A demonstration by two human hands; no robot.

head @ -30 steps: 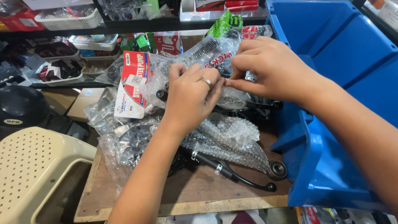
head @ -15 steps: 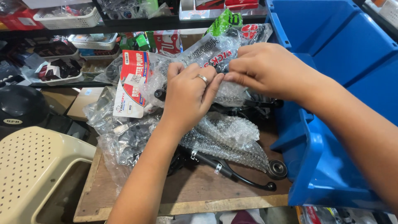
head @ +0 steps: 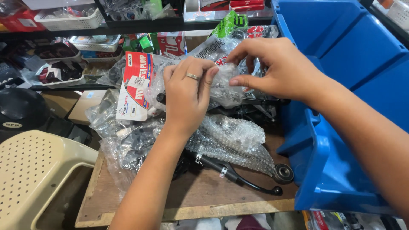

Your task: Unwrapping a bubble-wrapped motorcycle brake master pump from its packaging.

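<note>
Both hands meet over the middle of the counter, holding up a small bubble-wrapped part. The left hand, a ring on one finger, has its grip closed on the left side of the bundle, thumb and fingertips pinching the wrap. The right hand pinches the right side, thumb below and fingers curled over the top. The bundle hangs clear of the counter, above a heap of clear plastic bags and a larger bubble wrap roll.

The wrap looks soft and crinkly, likely a little slick, with something harder and small inside; the whole seems light. A hold on the firm core, not on loose film, would probably be surest, since the wrap could slide or unroll.

Near the front edge lies a black lever. A red and white carded pack lies left of the hands. A blue bin stands to the right, and a cream stool at near left.
</note>
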